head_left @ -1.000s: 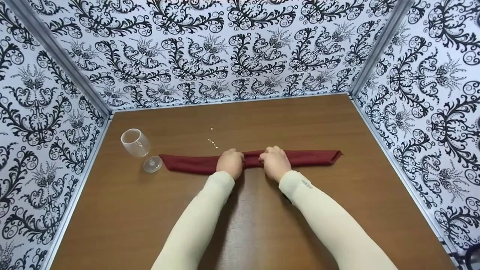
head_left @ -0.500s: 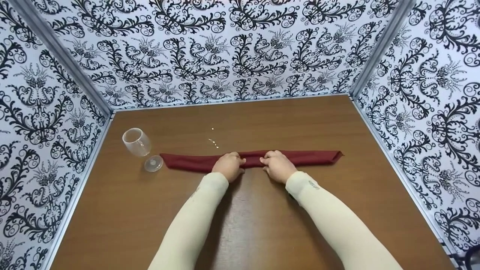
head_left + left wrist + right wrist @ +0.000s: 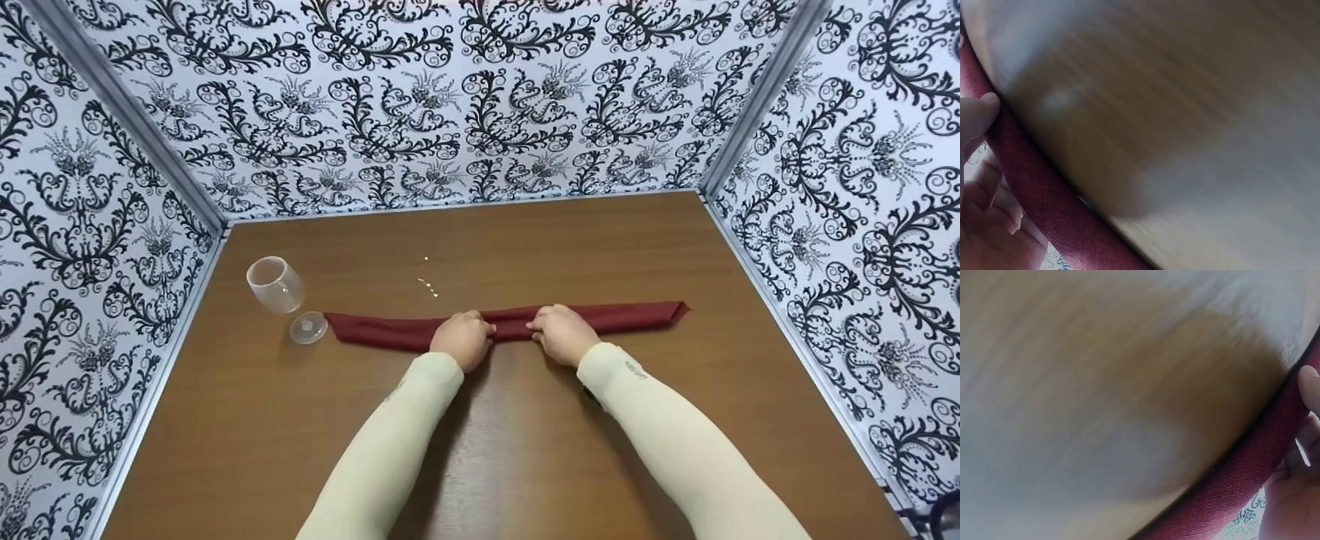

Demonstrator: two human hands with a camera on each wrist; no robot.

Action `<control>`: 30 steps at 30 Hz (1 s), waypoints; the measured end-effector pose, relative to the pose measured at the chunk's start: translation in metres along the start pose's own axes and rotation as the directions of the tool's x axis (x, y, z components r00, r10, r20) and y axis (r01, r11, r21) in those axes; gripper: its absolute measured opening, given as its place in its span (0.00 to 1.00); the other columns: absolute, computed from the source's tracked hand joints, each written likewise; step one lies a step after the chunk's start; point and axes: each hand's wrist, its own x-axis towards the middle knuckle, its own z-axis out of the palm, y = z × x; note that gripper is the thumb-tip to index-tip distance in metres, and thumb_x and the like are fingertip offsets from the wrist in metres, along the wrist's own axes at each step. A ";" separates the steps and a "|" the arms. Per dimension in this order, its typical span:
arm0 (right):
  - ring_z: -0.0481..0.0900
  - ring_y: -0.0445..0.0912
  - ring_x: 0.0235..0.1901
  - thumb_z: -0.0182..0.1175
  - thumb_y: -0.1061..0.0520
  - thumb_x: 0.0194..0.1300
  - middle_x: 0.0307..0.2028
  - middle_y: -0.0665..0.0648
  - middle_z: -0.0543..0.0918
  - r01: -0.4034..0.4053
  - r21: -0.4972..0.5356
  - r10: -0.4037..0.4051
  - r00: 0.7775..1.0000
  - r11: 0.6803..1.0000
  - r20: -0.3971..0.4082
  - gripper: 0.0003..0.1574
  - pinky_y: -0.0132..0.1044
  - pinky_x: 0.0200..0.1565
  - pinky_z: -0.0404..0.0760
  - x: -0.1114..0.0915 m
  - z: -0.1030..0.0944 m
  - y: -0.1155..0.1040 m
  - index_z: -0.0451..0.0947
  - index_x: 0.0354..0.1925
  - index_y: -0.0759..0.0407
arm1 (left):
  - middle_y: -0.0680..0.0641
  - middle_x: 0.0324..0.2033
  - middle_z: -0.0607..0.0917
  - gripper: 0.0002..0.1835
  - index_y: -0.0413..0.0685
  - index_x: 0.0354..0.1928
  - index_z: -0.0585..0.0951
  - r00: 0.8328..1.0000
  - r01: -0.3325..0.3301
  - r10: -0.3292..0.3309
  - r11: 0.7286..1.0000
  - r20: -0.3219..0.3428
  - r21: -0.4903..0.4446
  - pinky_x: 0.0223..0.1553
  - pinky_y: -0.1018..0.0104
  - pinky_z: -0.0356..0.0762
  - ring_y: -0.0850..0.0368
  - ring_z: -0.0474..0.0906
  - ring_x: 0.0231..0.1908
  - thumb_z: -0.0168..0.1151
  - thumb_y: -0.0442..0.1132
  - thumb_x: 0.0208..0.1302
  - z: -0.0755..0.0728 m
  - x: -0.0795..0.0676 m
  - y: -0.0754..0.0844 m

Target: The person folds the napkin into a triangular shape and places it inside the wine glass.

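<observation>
A dark red cloth napkin [image 3: 615, 318], folded into a long narrow strip, lies crosswise on the wooden table. Near its middle, my left hand [image 3: 460, 339] grips it, thumb [image 3: 982, 112] on the near side and curled fingers [image 3: 1002, 216] beyond the strip in the left wrist view. A short way to the right, my right hand [image 3: 562, 332] pinches the same strip, its thumb [image 3: 1310, 387] on the near edge in the right wrist view. A short stretch of cloth shows between the hands. The strip's right end shows an open fold.
A clear wine glass [image 3: 276, 286] stands at the left, its foot close to the napkin's left end. Small light reflections show on the wooden table [image 3: 300, 420] behind the left hand. Patterned panels [image 3: 420, 112] enclose the back and sides.
Both hands loosened on the napkin and moved slightly apart, then took hold again; the right hand has shifted a little to the right. The napkin's left part sits slightly nearer. The glass stays put.
</observation>
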 end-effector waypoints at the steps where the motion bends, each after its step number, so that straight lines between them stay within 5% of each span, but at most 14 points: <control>1: 0.79 0.45 0.44 0.60 0.58 0.60 0.41 0.49 0.84 0.005 -0.002 -0.005 1.000 1.000 0.010 0.15 0.41 0.53 0.73 -0.001 0.000 0.001 0.83 0.46 0.52 | 0.53 0.41 0.83 0.11 0.66 0.44 0.85 1.000 0.000 0.000 1.000 0.011 -0.011 0.45 0.57 0.77 0.51 0.79 0.42 0.61 0.45 0.59 0.000 0.000 0.001; 10: 0.78 0.47 0.43 0.53 0.58 0.65 0.38 0.52 0.82 -0.127 0.133 0.121 0.991 0.983 0.057 0.13 0.39 0.50 0.75 -0.002 0.001 0.004 0.84 0.42 0.54 | 0.55 0.40 0.85 0.07 0.60 0.40 0.83 0.995 0.094 -0.081 0.962 0.062 -0.258 0.50 0.58 0.75 0.54 0.80 0.46 0.61 0.46 0.60 0.006 0.007 -0.007; 15: 0.78 0.48 0.47 0.54 0.59 0.64 0.42 0.53 0.81 -0.283 0.211 0.263 0.957 0.936 0.119 0.12 0.42 0.52 0.74 0.003 -0.009 0.000 0.83 0.41 0.53 | 0.53 0.35 0.85 0.04 0.57 0.35 0.79 0.990 0.139 -0.122 0.918 0.067 -0.372 0.44 0.59 0.75 0.54 0.80 0.41 0.61 0.44 0.60 0.002 0.009 -0.008; 19: 0.78 0.50 0.47 0.56 0.59 0.63 0.40 0.53 0.82 -0.350 0.249 0.328 0.936 0.903 0.127 0.08 0.45 0.51 0.74 0.006 -0.016 -0.006 0.81 0.38 0.52 | 0.52 0.33 0.84 0.02 0.55 0.34 0.80 0.988 0.155 -0.140 0.912 0.067 -0.380 0.44 0.59 0.75 0.54 0.80 0.40 0.61 0.43 0.60 0.001 0.011 -0.007; 24: 0.75 0.51 0.44 0.60 0.59 0.60 0.36 0.50 0.80 -0.284 0.124 0.284 0.959 0.951 0.023 0.08 0.43 0.50 0.71 0.004 -0.013 -0.006 0.84 0.35 0.47 | 0.52 0.34 0.81 0.02 0.56 0.33 0.83 0.991 0.126 -0.130 0.946 0.008 -0.298 0.45 0.60 0.75 0.52 0.79 0.40 0.62 0.41 0.59 0.003 0.011 -0.004; 30: 0.75 0.51 0.35 0.58 0.58 0.60 0.31 0.51 0.79 -0.108 -0.014 0.108 0.993 0.994 -0.047 0.10 0.45 0.41 0.75 -0.002 -0.009 -0.005 0.86 0.36 0.49 | 0.56 0.33 0.81 0.05 0.61 0.34 0.86 0.995 0.020 -0.035 0.985 -0.089 -0.169 0.42 0.61 0.77 0.55 0.80 0.38 0.64 0.42 0.57 0.002 0.007 -0.003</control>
